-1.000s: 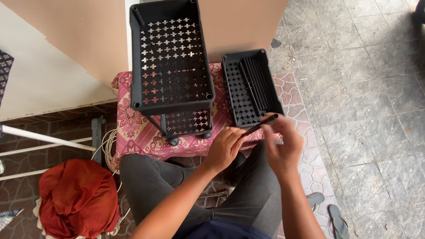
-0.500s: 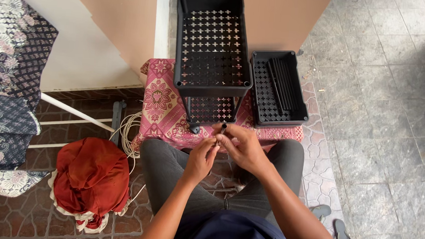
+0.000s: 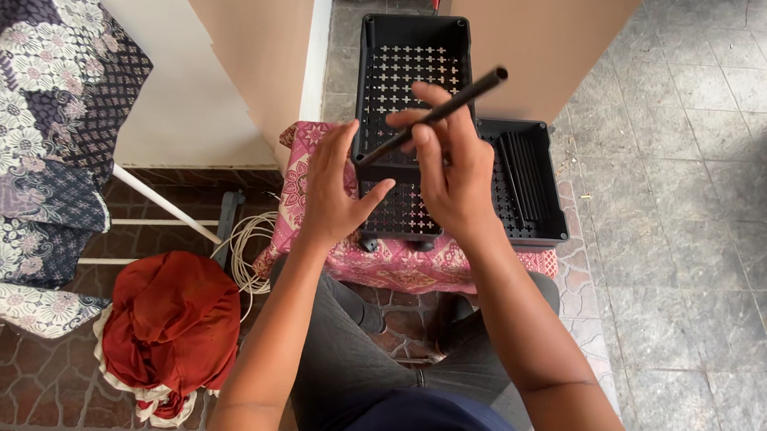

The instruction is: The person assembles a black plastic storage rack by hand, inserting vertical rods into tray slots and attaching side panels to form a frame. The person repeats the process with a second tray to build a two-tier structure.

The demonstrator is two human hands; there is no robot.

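Fingers of right hand point(image 3: 453, 171) pinch black tube point(image 3: 434, 115), tilted, above black basket point(image 3: 412, 84). Left hand point(image 3: 332, 190) open, empty, just beside tube's lower end.

Two black perforated baskets point(image 3: 414, 75) point(image 3: 539, 212), one held rod point(image 3: 434, 114), two hands point(image 3: 336, 186) point(image 3: 449, 162)

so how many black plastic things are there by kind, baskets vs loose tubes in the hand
Perforated black baskets: 2, the tall one and the shallow one to its right on the patterned cloth.
Black tube in the right hand: 1, held tilted, with the left hand close beside it.
Tubes lying in the shallow basket: a bundle, too tightly packed to count.
Total counted: 3
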